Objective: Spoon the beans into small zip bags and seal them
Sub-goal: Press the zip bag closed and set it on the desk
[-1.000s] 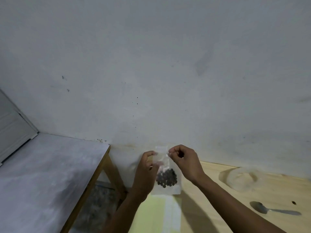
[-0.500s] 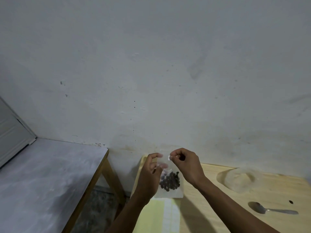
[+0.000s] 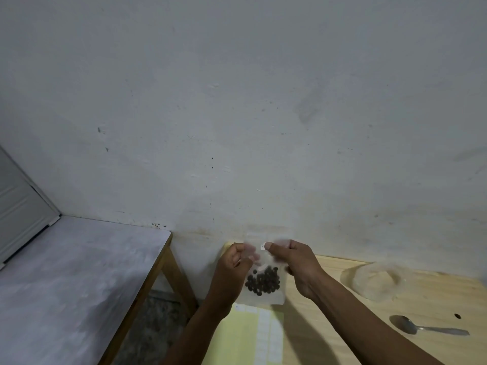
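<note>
A small clear zip bag (image 3: 264, 296) hangs upright above the near-left corner of the wooden table (image 3: 329, 325), with a clump of dark beans (image 3: 263, 281) in its lower half. My left hand (image 3: 234, 264) pinches the bag's top left edge. My right hand (image 3: 292, 262) pinches the top right part of the strip, thumb and fingers curled on it. The bag's mouth is blurred, so I cannot tell whether it is sealed. A metal spoon (image 3: 424, 327) lies on the table at the right, bowl to the left.
A crumpled clear plastic bag (image 3: 376, 281) lies on the table near the wall at the right. A yellow-and-white sheet (image 3: 253, 335) lies under the hanging bag. A grey-topped table (image 3: 73, 272) stands to the left, with a floor gap between. The wall is close behind.
The view has tilted down a little. Both hands stay on the bag's top, and my right hand has shifted slightly right along the strip.
</note>
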The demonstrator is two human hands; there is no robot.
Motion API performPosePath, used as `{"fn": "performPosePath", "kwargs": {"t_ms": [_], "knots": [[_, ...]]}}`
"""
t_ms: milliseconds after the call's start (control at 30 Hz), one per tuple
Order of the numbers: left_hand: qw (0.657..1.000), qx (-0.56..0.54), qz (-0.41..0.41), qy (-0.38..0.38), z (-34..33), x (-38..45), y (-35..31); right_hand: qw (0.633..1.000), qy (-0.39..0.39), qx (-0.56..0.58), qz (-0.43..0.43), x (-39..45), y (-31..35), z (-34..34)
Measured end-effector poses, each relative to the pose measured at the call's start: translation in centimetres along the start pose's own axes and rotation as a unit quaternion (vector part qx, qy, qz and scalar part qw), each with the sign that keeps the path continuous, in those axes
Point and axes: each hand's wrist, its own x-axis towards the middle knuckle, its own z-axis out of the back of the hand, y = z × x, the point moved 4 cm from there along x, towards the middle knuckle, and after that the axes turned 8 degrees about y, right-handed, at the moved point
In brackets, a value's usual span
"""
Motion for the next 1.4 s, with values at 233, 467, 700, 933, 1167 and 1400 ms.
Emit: {"fn": "performPosePath", "kwargs": {"t_ms": [233,467,700,933,1167,1400], "knots": [[0.997,-0.051,0.06,-0.021,-0.2,0.8,-0.1,0.998,-0.004,-0.048,0.037,-0.5,0.0,-0.1],[0.995,-0.043,0.081,-0.033,-0.8,0.4,0.3,0.998,0.009,-0.046,0.04,-1.5,0.3,0.0],[0.995,-0.024,0.09,-0.036,-0.9,0.4,1.1,0.998,0.017,-0.034,0.041,-1.3,-0.6,0.0],[0.991,-0.056,0.097,-0.069,-0.6,0.7,1.3,0.996,0.083,-0.02,0.009,-1.3,-2.7,0.5],[0.989,-0.053,0.112,-0.078,0.3,1.3,3.2,0.998,0.057,-0.03,-0.025,-1.6,-6.6,2.4],[0.978,0.03,0.198,0.054,-1.6,-0.2,9.4,0.997,-0.06,-0.027,-0.031,-1.1,-9.5,4.5]]}}
